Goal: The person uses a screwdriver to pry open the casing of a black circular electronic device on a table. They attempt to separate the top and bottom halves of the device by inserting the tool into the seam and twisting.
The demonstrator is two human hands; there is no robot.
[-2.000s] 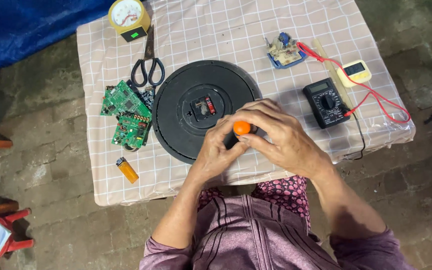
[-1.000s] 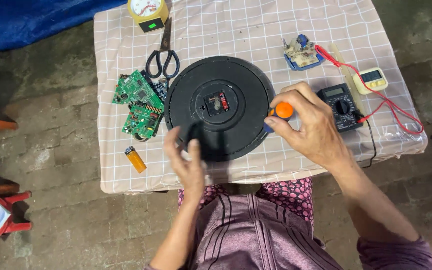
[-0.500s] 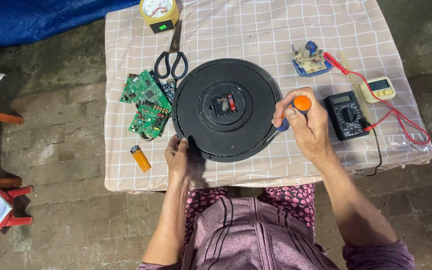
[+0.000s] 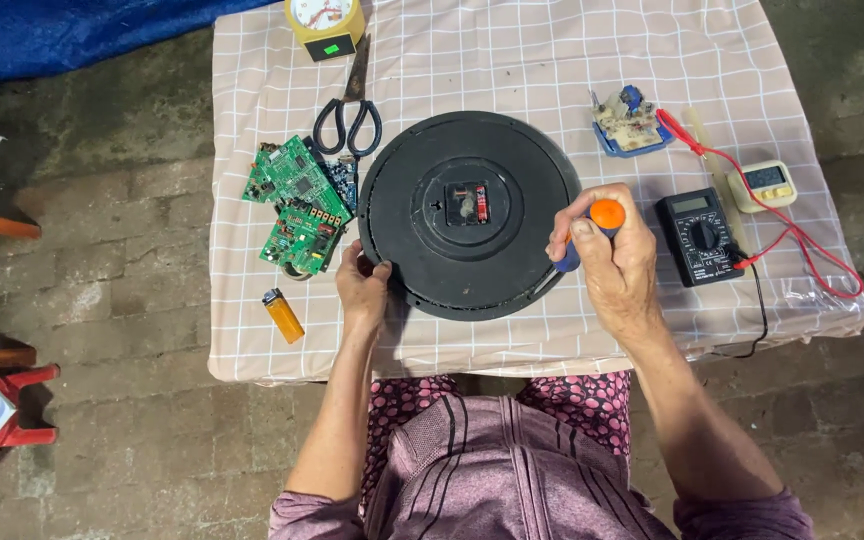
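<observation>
A round black wall clock [image 4: 422,240] lies face down on the checked tablecloth, its small movement [image 4: 469,203] showing in the middle. My left hand [image 4: 360,292] grips the clock's lower left rim. My right hand [image 4: 614,262] is closed around a screwdriver with an orange-capped, blue handle [image 4: 604,215], held upright at the clock's right edge.
Green circuit boards [image 4: 292,205] and black scissors [image 4: 349,118] lie left of the clock, an orange lighter [image 4: 282,315] near the front edge. A black multimeter [image 4: 697,236] with red leads, a small white meter [image 4: 765,185], a small circuit part [image 4: 628,121] and a yellow alarm clock [image 4: 327,22] are also on the table [image 4: 512,60].
My hands parted from in front of me. The left hand went to the clock's lower left rim, and the right hand carried the screwdriver to the clock's right edge.
</observation>
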